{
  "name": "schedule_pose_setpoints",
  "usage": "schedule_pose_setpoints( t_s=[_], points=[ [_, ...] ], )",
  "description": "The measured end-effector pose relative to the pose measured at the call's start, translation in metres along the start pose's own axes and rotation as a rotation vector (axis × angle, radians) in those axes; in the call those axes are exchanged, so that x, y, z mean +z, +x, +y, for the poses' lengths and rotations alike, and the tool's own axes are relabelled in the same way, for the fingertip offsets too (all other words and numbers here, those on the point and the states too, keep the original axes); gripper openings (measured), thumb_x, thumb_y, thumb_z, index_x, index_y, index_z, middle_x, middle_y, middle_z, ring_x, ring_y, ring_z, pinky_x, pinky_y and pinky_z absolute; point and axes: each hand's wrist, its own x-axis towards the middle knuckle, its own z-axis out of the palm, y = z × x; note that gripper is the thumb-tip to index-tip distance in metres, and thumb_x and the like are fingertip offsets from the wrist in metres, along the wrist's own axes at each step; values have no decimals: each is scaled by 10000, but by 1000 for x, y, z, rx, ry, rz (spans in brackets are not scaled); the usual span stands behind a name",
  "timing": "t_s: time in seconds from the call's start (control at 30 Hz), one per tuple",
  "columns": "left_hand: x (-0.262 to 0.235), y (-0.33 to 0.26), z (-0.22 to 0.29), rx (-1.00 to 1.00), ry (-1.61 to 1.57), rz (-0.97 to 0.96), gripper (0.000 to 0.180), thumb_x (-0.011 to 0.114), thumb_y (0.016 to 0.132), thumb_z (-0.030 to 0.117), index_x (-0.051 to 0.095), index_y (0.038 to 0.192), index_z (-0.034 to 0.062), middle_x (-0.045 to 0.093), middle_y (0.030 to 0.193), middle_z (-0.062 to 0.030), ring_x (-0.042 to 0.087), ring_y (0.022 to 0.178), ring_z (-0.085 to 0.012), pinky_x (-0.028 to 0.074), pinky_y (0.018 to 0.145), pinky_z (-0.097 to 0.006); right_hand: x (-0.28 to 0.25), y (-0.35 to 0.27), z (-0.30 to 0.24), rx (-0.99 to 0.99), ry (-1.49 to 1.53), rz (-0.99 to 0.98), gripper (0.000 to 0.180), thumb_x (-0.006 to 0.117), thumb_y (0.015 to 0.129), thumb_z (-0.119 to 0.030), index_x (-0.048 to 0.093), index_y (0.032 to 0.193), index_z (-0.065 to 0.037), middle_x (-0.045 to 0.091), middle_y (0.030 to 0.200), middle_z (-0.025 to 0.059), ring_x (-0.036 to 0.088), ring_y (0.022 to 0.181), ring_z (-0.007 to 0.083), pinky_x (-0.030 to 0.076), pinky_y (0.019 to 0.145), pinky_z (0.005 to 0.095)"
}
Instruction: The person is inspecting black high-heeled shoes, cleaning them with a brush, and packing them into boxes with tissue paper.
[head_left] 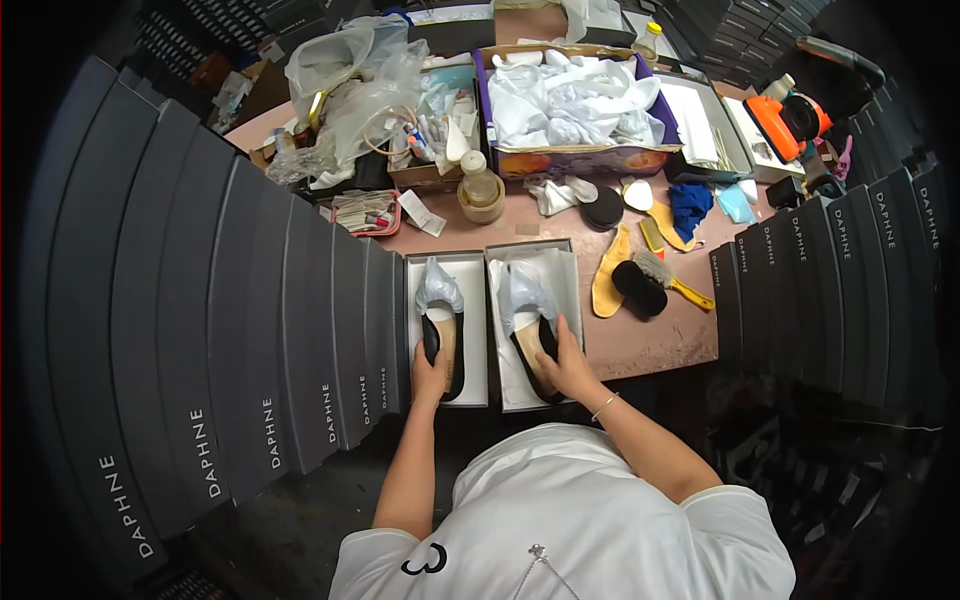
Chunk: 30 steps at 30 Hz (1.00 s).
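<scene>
Left grip: left hand (pixel 430 375) closes narrowly on the heel of the left black flat shoe (pixel 446 345), inside the left open shoebox (pixel 476 330).
Right grip: right hand (pixel 568 365) rests over the heel of the right black flat shoe (pixel 535 345) in the right open shoebox (pixel 572 290); clasp cannot be told.
Handling: likely light, soft-sided; the heel is firmest.
Beyond the grips: white tissue stuffing (pixel 438 285) fills the toes; a brush (pixel 660 272) lies on the counter (pixel 650 340).

White short-sleeved shirt, thin bracelet (pixel 604 405) on right wrist
</scene>
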Motion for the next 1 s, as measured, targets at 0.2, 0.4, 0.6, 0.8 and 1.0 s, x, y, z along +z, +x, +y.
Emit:
schedule_pose_setpoints(
  t_s=[0.2, 0.4, 0.6, 0.8, 1.0],
  points=[
    [-18, 2, 13, -24, -168, -32, 368, 544, 923, 205, 518, 1200, -36, 647, 1034, -178, 617, 948, -319, 466, 842, -393, 12, 11, 25, 71, 40, 53, 409, 555, 887, -118, 471, 1240, 70, 653, 950, 216, 642, 871, 364, 502, 804, 406],
    [-44, -59, 66, -71, -1099, -905, 319, 573, 919, 273, 516, 1127, 38, 629, 889, -95, 600, 796, -195, 461, 762, -349, -66, -20, -57, 390, 1174, -460, 270, 599, 894, -145, 551, 1102, 19, 633, 918, 123, 632, 844, 212, 509, 753, 324],
    [46, -99, 102, -287, -1898, -1739, 235, 479, 935, 297, 530, 1030, 88, 611, 816, -82, 567, 729, -222, 394, 676, -338, -51, -43, -56, 526, 1753, -681, 223, 547, 891, -270, 514, 998, -77, 518, 728, 17, 518, 618, 132, 495, 615, 289],
    [55, -106, 108, -500, -1892, -1632, 195, 455, 927, 276, 528, 949, 97, 567, 722, -75, 549, 681, -219, 377, 623, -344, -55, -46, -47, 535, 1742, -603, 253, 549, 887, -310, 505, 998, -87, 513, 727, -1, 512, 612, 116, 510, 606, 313],
    [59, -103, 105, -548, -1883, -1596, 192, 463, 920, 285, 508, 919, 98, 563, 707, -79, 545, 640, -224, 374, 616, -341, -51, -37, -32, 443, 1820, -746, 258, 549, 891, -313, 508, 1009, -87, 514, 737, 7, 531, 629, 120, 514, 583, 299]
  ],
)
